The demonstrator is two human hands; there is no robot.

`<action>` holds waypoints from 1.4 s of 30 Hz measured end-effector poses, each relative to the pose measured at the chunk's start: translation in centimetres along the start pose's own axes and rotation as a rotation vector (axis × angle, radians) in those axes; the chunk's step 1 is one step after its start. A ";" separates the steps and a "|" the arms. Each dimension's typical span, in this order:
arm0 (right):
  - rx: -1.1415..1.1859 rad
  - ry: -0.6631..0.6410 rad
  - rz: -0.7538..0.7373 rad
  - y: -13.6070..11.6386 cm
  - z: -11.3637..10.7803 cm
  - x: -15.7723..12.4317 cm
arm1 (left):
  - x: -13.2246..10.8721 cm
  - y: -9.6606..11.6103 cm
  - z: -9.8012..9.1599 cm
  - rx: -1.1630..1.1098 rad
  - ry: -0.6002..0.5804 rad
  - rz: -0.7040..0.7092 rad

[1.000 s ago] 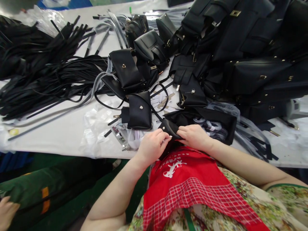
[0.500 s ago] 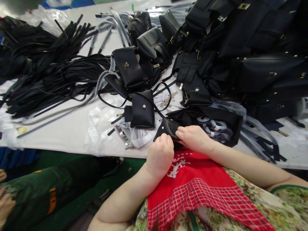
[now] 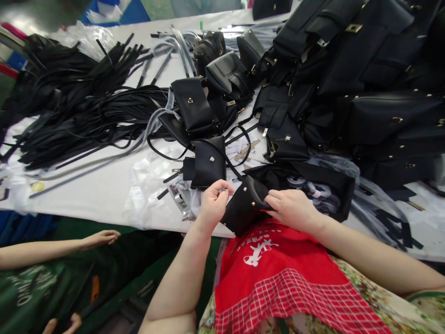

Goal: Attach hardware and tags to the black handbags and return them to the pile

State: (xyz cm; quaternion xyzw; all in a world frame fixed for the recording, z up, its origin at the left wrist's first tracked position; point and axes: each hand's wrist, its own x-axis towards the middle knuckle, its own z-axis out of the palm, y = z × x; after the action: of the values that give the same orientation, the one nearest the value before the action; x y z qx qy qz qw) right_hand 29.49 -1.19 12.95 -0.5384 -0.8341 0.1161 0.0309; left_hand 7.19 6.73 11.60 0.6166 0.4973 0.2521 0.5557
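A small black handbag (image 3: 241,211) rests at the table's front edge against the red apron, its flap side up with small metal studs showing. My right hand (image 3: 290,206) is closed on the bag's right edge, fingertips partly hidden by it. Just off the bag's upper left side, my left hand (image 3: 216,199) is pinched; a tiny shiny bit shows at its fingertips, too small to name. Beyond that hand lies another black handbag (image 3: 210,162) with a small metal ornament and a thin strap.
Black bags (image 3: 385,116) are heaped at the right and back. Black straps (image 3: 86,111) pile up at the left. An open black bag (image 3: 347,192) holds wrapped coils near my right hand. Clear plastic (image 3: 146,181) lies on the white table. Another person's hand (image 3: 102,238) is at lower left.
My left hand has come off the bag and moved left, uncovering more of its front and another stud. My right hand stays on the bag. The other person's arm has reached further in.
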 end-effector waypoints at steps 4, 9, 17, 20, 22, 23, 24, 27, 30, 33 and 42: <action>0.006 -0.019 -0.024 0.0 -0.2 -0.3 | 0.7 0.0 0.7 0.098 0.033 0.082; 0.010 -0.023 -0.023 -0.1 -0.4 -0.5 | 0.7 0.4 0.9 0.162 -0.077 0.180; 0.011 -0.046 -0.037 -0.1 -0.7 -0.8 | 1.5 0.3 0.6 0.131 -0.153 0.176; 0.004 -0.060 -0.032 0.0 -0.8 -1.0 | 1.7 0.5 0.7 0.095 -0.200 0.160; 0.014 -0.055 -0.022 0.1 -0.9 -1.2 | 1.7 0.5 0.9 0.014 -0.231 0.112; 0.025 -0.042 -0.011 0.2 -1.0 -1.3 | 1.7 0.5 0.9 -0.070 -0.255 0.065; 0.040 -0.024 0.007 0.4 -1.1 -1.4 | 1.6 0.5 0.8 -0.182 -0.279 0.004; 0.143 0.055 0.120 1.4 -1.3 -1.7 | 1.3 0.2 0.2 -0.565 -0.291 -0.148; 0.366 0.142 0.314 3.9 -0.8 -1.9 | 1.0 -0.1 -1.0 -0.776 -0.196 -0.156; 0.619 0.225 0.642 8.6 1.0 -2.3 | 0.9 -0.4 -2.3 -0.865 -0.126 -0.150; 0.027 0.243 0.931 17.1 5.1 -1.1 | 1.0 -3.2 -1.8 -0.825 -0.074 -0.136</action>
State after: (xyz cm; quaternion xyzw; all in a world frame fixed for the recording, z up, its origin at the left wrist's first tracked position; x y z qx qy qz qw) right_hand 44.27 3.76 4.23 -0.8639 -0.4930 0.0648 0.0800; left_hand 5.00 8.02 8.85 0.3168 0.3736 0.3707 0.7891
